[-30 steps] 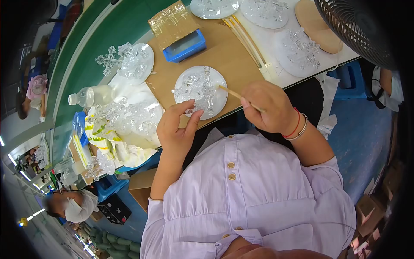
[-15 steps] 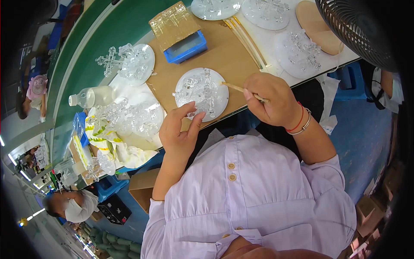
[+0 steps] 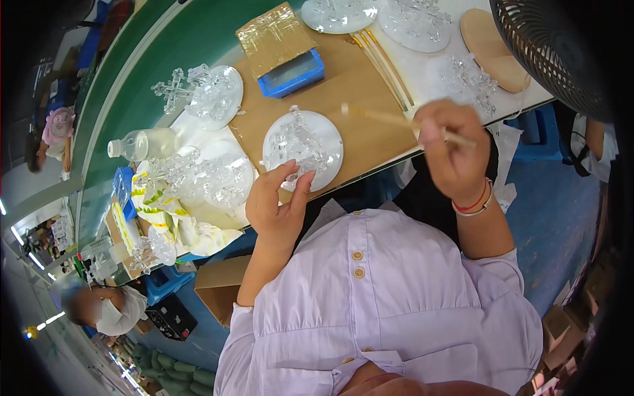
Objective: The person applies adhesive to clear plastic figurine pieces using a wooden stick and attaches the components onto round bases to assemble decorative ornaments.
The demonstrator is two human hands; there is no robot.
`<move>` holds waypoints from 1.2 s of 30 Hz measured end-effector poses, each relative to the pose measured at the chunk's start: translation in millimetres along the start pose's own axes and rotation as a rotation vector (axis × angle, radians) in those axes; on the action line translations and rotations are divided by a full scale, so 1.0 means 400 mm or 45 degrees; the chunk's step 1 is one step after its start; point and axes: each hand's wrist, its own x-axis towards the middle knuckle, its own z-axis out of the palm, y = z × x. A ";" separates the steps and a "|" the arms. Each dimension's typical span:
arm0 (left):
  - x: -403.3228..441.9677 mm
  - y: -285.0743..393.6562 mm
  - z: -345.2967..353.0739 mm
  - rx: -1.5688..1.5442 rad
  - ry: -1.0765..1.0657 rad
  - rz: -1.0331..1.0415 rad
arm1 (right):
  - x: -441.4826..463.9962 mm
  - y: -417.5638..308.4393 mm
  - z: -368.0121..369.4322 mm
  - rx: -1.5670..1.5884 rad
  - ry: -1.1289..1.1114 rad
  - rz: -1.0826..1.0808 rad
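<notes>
A round whitish disc lies on a sheet of brown cardboard in front of me, with a clear, glass-like ornament on top. My left hand is at the near edge of the disc, its thumb and index finger pinched on the ornament's lower part. Raised to the right of the disc, my right hand grips a thin wooden brush. The brush tip points left and is clear of the ornament. Motion blurs this hand and the brush.
Behind the disc stands a blue tray under a taped cardboard flap. Several brushes lie to its right. More discs with clear ornaments, a bottle and a cloth are at left. A black fan is at right.
My right hand has drawn the brush away from the disc, to the right. The disc and ornament have turned and shifted slightly left, with my left hand still at the near edge.
</notes>
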 end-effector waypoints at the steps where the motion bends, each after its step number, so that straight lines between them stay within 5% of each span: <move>1: -0.001 -0.001 0.002 0.018 0.052 0.013 | 0.024 0.007 0.006 0.028 0.133 0.072; 3: 0.002 -0.007 0.006 0.048 0.076 0.008 | 0.080 0.013 0.023 0.061 0.264 0.131; 11: -0.003 -0.016 -0.035 -0.130 0.041 -0.109 | 0.238 0.067 0.146 -0.205 0.058 0.024; 15: -0.018 -0.029 -0.064 -0.001 0.079 0.073 | 0.247 0.106 0.191 -0.296 0.097 -0.095; 29: -0.010 -0.047 -0.070 0.084 -0.049 0.005 | 0.144 0.032 0.067 -0.063 0.239 0.067; 36: -0.009 -0.044 -0.063 0.008 -0.072 -0.028 | -0.002 0.006 0.075 0.062 -0.038 0.050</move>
